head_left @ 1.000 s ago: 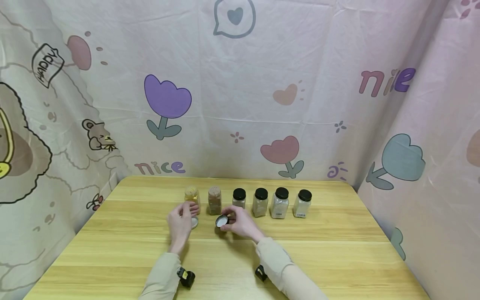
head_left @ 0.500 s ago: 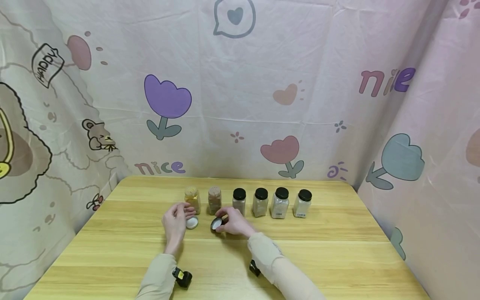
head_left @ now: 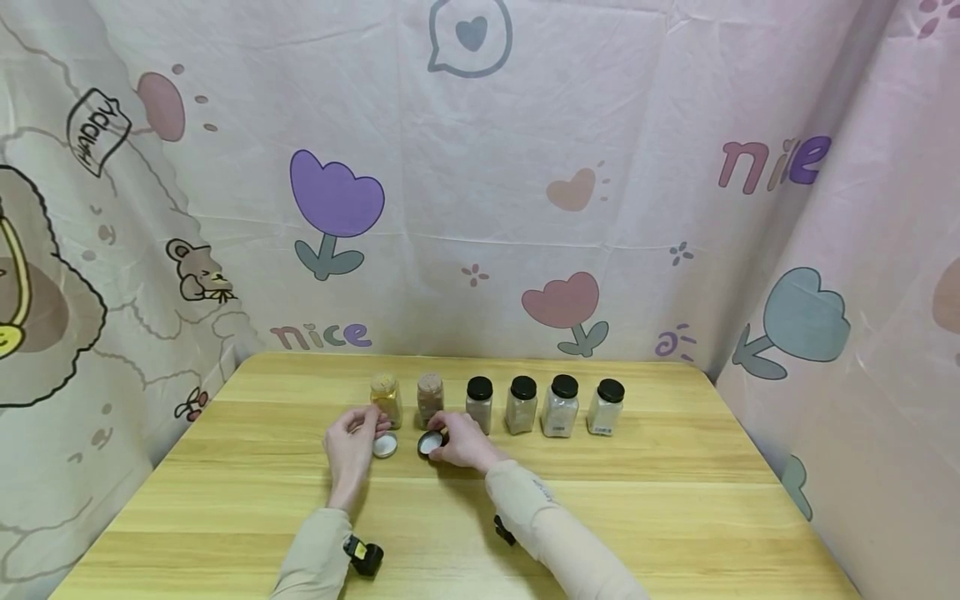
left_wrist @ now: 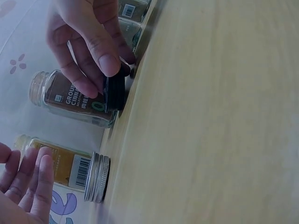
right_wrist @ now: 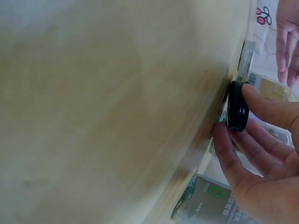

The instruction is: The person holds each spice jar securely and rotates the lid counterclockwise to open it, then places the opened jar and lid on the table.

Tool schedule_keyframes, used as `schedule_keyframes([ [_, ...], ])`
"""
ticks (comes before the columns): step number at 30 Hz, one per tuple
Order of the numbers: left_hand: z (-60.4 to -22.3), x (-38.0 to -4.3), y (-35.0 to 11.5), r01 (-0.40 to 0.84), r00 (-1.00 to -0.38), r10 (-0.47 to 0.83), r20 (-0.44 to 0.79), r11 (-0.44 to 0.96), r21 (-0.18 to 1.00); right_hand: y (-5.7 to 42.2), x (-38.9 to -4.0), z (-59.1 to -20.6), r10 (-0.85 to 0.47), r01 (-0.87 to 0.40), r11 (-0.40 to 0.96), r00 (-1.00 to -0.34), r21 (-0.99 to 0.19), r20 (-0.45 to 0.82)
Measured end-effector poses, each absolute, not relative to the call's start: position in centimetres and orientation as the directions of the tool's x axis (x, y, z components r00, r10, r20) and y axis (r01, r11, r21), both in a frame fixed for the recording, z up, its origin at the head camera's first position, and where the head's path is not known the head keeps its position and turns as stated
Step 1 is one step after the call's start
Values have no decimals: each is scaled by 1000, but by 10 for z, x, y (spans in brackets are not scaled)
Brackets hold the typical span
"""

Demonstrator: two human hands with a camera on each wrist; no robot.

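With thumb and fingers, my right hand (head_left: 467, 442) pinches the rim of a black jar lid (head_left: 429, 445), white inside turned up, low over the table. Directly behind it stands a lidless glass jar of brown ground cinnamon (head_left: 431, 407); its label shows in the left wrist view. My left hand (head_left: 349, 450) holds nothing, fingers loosely extended beside a lidless jar of yellow spice (head_left: 386, 404). A silver-edged lid (head_left: 385, 446), inside up, lies on the table in front of that jar. The right wrist view shows the black lid (right_wrist: 238, 106) between thumb and fingers.
Right of the cinnamon jar, several black-capped spice jars (head_left: 561, 408) continue the row. All stand on a wooden table (head_left: 637, 517), with a printed curtain (head_left: 480, 200) behind it and at both sides. Black wrist cameras (head_left: 365, 557) hang below the sleeves.
My right hand has carried the black lid left and set it lower, in front of the cinnamon jar. The left hand has drawn slightly left, so the silver-edged lid shows fully.
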State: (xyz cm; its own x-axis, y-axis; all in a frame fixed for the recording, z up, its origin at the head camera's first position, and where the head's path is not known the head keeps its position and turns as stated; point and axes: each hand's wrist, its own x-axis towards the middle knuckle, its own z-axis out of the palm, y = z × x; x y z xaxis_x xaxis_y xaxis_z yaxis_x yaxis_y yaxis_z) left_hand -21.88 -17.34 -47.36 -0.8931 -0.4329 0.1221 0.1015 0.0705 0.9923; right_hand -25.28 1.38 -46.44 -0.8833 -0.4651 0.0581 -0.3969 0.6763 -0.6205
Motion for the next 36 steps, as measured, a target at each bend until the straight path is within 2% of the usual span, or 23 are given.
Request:
schedule_keyframes([
  [16,-476,-219,-173,139,-880,-438,185,134,981,12,-249,-463,-418,-399,766,-905,-505,80],
  [28,-473,-217,-169,133,-887,-430,169,111,985,34,-247,-463,-406,-413,620,-896,-667,178],
  [36,-472,-218,-167,123,-886,-435,162,116,986,44,-243,-460,-352,-395,502,-906,-770,235],
])
